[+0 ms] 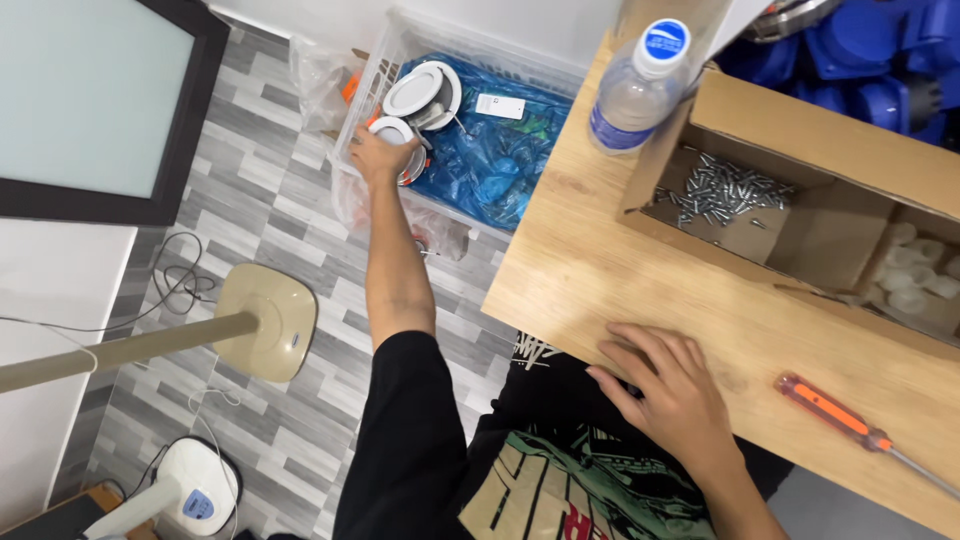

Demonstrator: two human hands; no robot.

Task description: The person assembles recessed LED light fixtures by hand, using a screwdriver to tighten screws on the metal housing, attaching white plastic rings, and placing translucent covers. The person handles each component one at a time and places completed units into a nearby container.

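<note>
The left hand point(375, 155) stretches down to the floor crate point(395, 45), clenched on a white round lamp point(392, 130), while the right hand point(665, 395) lies released, bracing on the bench point(570, 260).

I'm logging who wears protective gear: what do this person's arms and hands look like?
Both hands are bare: no gloves, rings or watch show on the left hand or right hand. A black short sleeve covers the left upper arm; both forearms are uncovered.
</note>
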